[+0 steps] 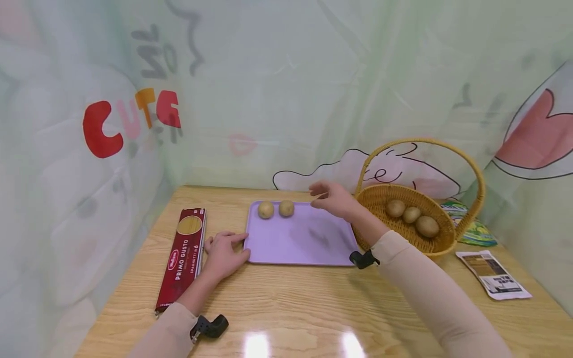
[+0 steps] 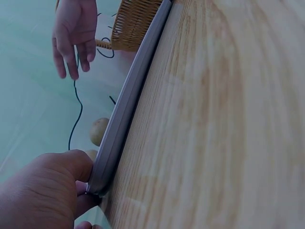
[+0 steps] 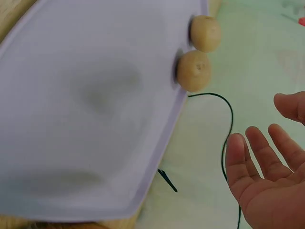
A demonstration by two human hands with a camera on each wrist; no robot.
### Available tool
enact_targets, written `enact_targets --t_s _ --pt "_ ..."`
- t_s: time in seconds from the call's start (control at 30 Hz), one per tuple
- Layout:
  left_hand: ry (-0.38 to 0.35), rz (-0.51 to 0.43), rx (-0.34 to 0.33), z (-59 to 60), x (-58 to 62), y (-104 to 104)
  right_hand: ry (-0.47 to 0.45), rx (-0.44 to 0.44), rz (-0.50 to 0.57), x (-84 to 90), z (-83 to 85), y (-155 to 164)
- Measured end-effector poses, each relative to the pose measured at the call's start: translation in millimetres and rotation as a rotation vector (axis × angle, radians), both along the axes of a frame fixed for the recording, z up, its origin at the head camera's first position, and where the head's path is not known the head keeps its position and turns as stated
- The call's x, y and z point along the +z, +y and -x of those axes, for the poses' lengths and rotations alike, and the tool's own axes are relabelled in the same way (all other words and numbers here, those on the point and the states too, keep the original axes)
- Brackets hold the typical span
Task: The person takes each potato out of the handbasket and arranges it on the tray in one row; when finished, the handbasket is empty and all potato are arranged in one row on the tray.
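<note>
- Wooden table (image 1: 313, 303): tray (image 1: 309, 243) already bears 2 potatoes (image 1: 275, 209); 3 remain in basket (image 1: 380, 199).
- Left hand (image 1: 222, 254) steadies tray corner, fingers flat.
- Right hand (image 1: 333, 199) hovers empty, fingers relaxed.

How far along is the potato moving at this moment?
Done: two potatoes sit at the far edge of the purple tray. In hand: nothing; the right hand hovers open and empty over the tray's far right corner, beside the basket, while the left hand rests at the tray's near left corner. Left: three potatoes lie in the basket.
</note>
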State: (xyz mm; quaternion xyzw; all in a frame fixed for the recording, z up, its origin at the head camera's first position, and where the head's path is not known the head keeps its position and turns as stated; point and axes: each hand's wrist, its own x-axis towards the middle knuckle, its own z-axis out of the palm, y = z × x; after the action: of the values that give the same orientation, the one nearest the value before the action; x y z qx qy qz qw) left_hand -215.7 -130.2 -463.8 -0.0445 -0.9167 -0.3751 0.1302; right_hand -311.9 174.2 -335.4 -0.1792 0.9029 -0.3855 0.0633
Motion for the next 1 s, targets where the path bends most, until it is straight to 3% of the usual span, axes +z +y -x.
enact_targets --t_s 0.47,1.0 --pt "-0.007 -0.006 -0.011 -2.0 1.9 -1 -0.008 -0.048 0.014 22.7 -10.1 44" --pt "-0.003 0.016 -0.021 -5.2 4.8 0 0.023 -0.092 -0.070 43.0 -11.5 102"
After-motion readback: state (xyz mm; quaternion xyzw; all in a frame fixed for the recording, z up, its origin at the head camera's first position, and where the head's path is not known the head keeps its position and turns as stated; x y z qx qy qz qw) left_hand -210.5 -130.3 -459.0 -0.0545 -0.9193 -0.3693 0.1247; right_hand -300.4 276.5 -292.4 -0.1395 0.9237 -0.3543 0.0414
